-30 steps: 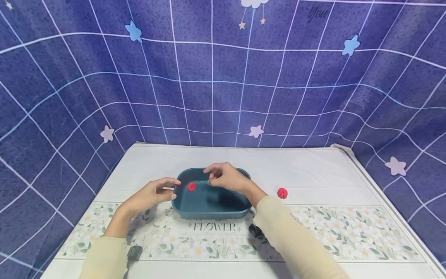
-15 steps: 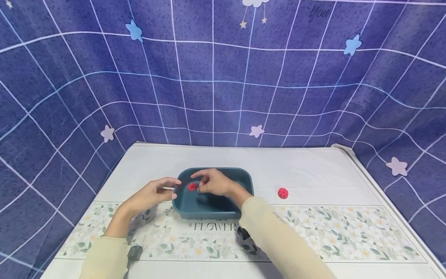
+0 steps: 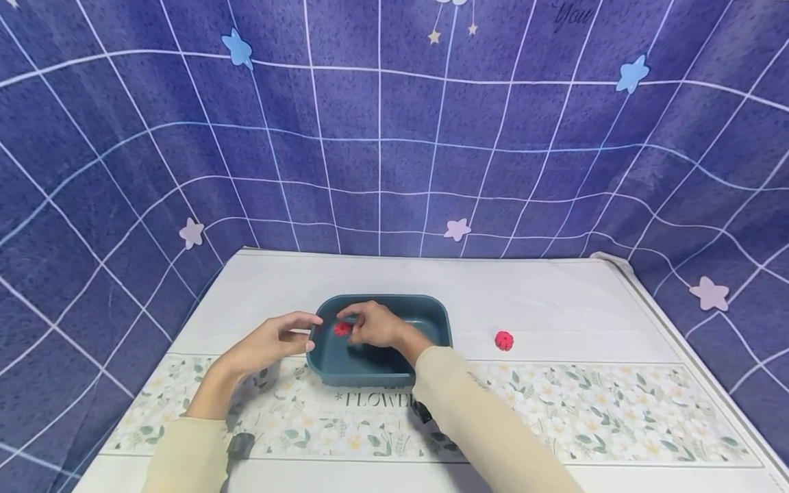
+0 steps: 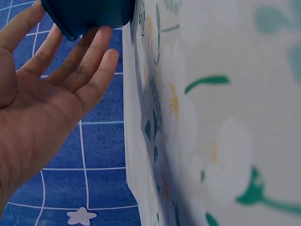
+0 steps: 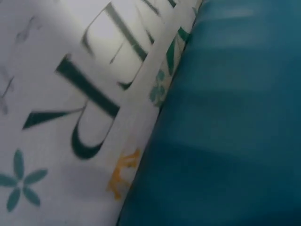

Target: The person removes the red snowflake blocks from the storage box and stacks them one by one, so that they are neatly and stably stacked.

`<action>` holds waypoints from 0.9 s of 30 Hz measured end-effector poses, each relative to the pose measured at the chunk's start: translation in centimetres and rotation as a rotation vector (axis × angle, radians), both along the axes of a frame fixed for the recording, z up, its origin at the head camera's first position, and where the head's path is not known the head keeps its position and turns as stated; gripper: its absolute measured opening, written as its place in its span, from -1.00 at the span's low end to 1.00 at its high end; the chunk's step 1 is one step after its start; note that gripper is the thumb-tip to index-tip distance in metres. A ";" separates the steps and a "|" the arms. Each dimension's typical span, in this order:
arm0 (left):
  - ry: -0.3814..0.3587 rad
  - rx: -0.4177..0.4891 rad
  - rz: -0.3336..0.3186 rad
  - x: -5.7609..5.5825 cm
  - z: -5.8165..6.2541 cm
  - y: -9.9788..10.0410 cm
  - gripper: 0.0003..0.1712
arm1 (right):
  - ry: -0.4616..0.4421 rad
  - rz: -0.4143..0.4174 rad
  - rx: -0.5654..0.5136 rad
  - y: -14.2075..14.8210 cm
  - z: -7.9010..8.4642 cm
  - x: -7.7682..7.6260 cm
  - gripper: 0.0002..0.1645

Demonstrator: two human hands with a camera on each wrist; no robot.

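A dark teal oval basin (image 3: 382, 378) stands at the middle of the table. Inside its left part lies a small red scalloped piece (image 3: 342, 329), partly covered by my right hand (image 3: 377, 324). That hand reaches down into the basin, index finger stretched past the red piece and thumb on its near side. My left hand (image 3: 271, 342) touches the basin's left end with fingers spread. In the left wrist view, the fingertips of the left hand (image 4: 51, 80) meet the basin's wall (image 4: 94, 14). The right wrist view shows only basin wall (image 5: 225, 132) and printed cloth, no fingers.
A second small red ribbed piece (image 3: 504, 340) rests on the table to the right of the basin. White cloth with a floral band (image 3: 579, 411) covers the table (image 3: 555, 294). Behind it hangs a purple-blue gridded curtain (image 3: 407, 171).
My right hand has moved left and lower inside the basin, up to the red piece there. The left hand keeps its place at the basin's left end.
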State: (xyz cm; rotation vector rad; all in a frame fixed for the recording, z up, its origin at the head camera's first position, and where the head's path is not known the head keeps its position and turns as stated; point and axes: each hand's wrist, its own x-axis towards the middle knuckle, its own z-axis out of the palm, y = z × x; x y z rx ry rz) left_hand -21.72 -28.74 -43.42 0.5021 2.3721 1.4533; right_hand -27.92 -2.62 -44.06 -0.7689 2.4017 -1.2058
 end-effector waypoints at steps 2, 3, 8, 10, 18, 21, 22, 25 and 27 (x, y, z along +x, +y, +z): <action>-0.005 0.005 0.002 0.0 0.0 0.0 -0.32 | 0.002 -0.020 0.010 -0.2 -0.1 -0.1 -0.31; -0.005 0.004 0.003 0.0 0.0 0.1 -0.32 | 0.001 -0.030 0.016 -0.3 -0.2 -0.1 -0.30; 0.000 -0.001 0.000 -0.1 -0.1 0.1 -0.32 | 0.000 -0.095 0.050 -0.7 -0.6 -0.2 -0.33; 0.004 0.000 0.000 -0.2 -0.1 0.1 -0.33 | 0.005 -0.119 0.066 -0.8 -0.7 -0.3 -0.34; 0.002 0.008 0.009 -0.1 0.1 0.2 -0.34 | 0.022 -0.155 0.150 -1.3 -0.6 -0.2 -0.45; 0.004 0.007 0.010 0.0 0.1 0.2 -0.35 | 0.013 -0.156 0.166 -1.3 -0.6 0.0 -0.52; 0.004 0.006 0.009 0.1 0.1 0.2 -0.35 | 0.014 -0.157 0.166 -1.3 -0.6 0.1 -0.54; 0.008 0.002 0.011 0.1 0.0 0.2 -0.36 | 0.024 -0.161 0.157 -1.3 -0.6 0.2 -0.59; 0.010 0.001 0.011 0.2 0.1 0.2 -0.36 | 0.030 -0.165 0.153 -1.3 -0.7 0.3 -0.59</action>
